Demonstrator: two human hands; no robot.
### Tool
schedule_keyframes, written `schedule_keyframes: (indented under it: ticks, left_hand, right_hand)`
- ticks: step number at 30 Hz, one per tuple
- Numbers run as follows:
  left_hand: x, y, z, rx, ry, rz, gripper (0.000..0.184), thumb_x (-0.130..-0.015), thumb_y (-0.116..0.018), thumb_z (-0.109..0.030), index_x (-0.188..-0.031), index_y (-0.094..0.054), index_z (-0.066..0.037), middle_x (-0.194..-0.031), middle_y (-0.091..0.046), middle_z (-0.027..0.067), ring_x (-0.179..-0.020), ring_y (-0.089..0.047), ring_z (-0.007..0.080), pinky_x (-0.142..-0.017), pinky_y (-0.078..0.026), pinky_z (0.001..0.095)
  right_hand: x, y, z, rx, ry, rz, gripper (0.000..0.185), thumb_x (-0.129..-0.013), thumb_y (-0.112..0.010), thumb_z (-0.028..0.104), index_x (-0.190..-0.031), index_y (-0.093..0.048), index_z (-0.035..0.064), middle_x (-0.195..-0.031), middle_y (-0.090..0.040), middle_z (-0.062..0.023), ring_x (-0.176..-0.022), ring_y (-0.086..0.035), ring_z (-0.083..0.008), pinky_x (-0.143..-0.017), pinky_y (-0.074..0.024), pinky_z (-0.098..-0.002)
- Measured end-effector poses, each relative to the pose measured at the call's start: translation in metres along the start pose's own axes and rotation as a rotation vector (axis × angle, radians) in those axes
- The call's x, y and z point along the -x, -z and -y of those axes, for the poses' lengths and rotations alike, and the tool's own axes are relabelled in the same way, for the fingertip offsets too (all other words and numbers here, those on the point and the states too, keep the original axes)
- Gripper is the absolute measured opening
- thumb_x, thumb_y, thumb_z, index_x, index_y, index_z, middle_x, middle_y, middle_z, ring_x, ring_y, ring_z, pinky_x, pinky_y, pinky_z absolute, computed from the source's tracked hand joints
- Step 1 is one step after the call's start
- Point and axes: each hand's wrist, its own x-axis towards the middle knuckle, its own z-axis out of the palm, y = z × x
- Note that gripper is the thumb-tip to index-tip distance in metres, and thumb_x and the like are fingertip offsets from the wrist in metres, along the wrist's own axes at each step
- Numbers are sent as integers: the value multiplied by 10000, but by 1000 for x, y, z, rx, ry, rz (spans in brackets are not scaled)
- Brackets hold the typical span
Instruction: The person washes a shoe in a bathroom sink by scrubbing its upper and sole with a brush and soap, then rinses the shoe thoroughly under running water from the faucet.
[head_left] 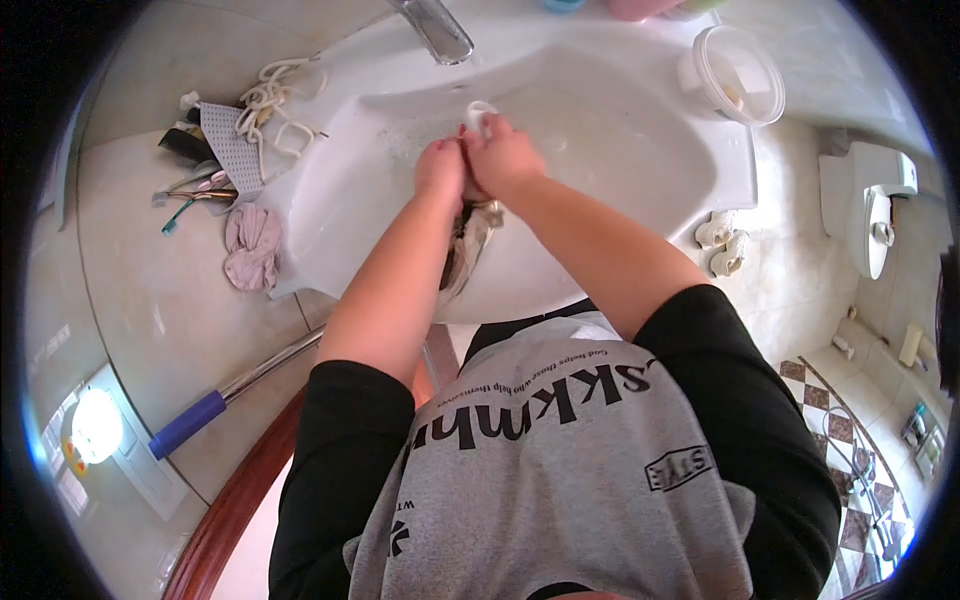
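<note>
Both hands are together over the white washbasin [640,160], below the chrome faucet [437,32]. My left hand [441,172] is curled closed at the upper end of a beige, soft-looking item with a dark opening [470,245], which hangs over the basin's near edge. My fingers and forearms cover much of it, so its kind is unclear. Pressed close beside the left, my right hand [505,158] is closed on a white piece with a rounded, loop-like end [481,110]. Whether the two pieces touch is hidden by the fingers.
White laces [270,100] and a pink cloth [253,245] lie on the basin's left rim, near a grey perforated holder [230,145] with toothbrushes. A clear tub [735,75] stands at right. White shoes [722,242] are on the floor near the toilet [868,205].
</note>
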Motion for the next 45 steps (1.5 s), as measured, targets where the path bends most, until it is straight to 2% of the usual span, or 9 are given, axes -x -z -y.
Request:
schedule_keyframes:
  ticks: [4,10,12,19,22,26,30,39,45]
  left_hand:
    - [-13,11,12,735,359,282,357,-1030,-426,-285,-1161,-587,5,-1084,-643,171,-961,-630,328,-842,-516,491]
    - [-21,-22,23,586,103,55,280,-982,-478,-222,-962,-656,-7,-965,-655,157,-772,-626,295,-686,-515,453]
    - [-30,11,20,687,402,239,265,-964,-428,-175,-976,-614,14,-974,-646,180,-878,-636,325,-775,-523,459]
    - [-5,-14,8,796,283,160,362,-987,-554,-300,-1141,-601,25,-1065,-652,128,-973,-628,272,-842,-526,427]
    - [-13,11,3,623,243,72,392,-990,-561,-340,-1117,-618,27,-1052,-659,125,-976,-628,250,-855,-519,405]
    - [-14,30,13,483,61,555,377,-1022,-528,-352,-1116,-610,4,-1079,-650,114,-1025,-610,230,-937,-479,358]
    - [-8,19,7,-524,-346,419,299,-961,-601,-285,-1134,-625,-42,-1039,-682,127,-977,-645,228,-866,-500,362]
    - [-4,-21,7,309,68,139,548,-1018,-484,-431,-1273,-572,47,-1242,-616,189,-1106,-598,291,-952,-477,387]
    - [-23,-9,24,754,260,185,345,-1009,-467,-318,-1009,-625,-11,-892,-652,126,-779,-646,275,-667,-532,414]
  right_hand:
    - [29,-26,-8,23,58,6,557,-980,-479,457,-1402,-458,95,-1217,-621,-255,-1174,-580,-436,-1014,-466,-479]
    - [-25,-13,-23,-166,-74,36,561,-978,-516,446,-1418,-476,101,-1342,-566,-256,-1217,-574,-384,-1021,-458,-440]
    - [21,-18,-4,-54,38,82,561,-968,-545,427,-1416,-476,95,-1357,-567,-232,-1196,-590,-382,-1009,-464,-438]
    - [-45,3,-33,-104,-60,-76,535,-971,-524,433,-1391,-492,102,-1298,-596,-244,-1197,-581,-401,-1021,-458,-471]
    - [-35,29,-32,-227,-99,-113,530,-979,-538,440,-1398,-489,119,-1207,-638,-183,-1055,-637,-312,-872,-518,-423]
    - [-2,35,-47,-378,-125,-42,511,-989,-572,417,-1411,-483,143,-1054,-654,-97,-851,-624,-167,-661,-521,-333]
    - [29,44,-42,-640,-125,49,557,-969,-582,436,-1420,-459,133,-1114,-666,-189,-976,-673,-306,-763,-553,-396]
    - [1,7,-33,-199,67,-81,577,-958,-543,451,-1415,-460,107,-1261,-609,-253,-1161,-599,-402,-1004,-466,-443]
    - [20,-8,-12,-104,62,38,580,-968,-519,444,-1429,-442,100,-1260,-623,-244,-1169,-607,-402,-1008,-475,-447]
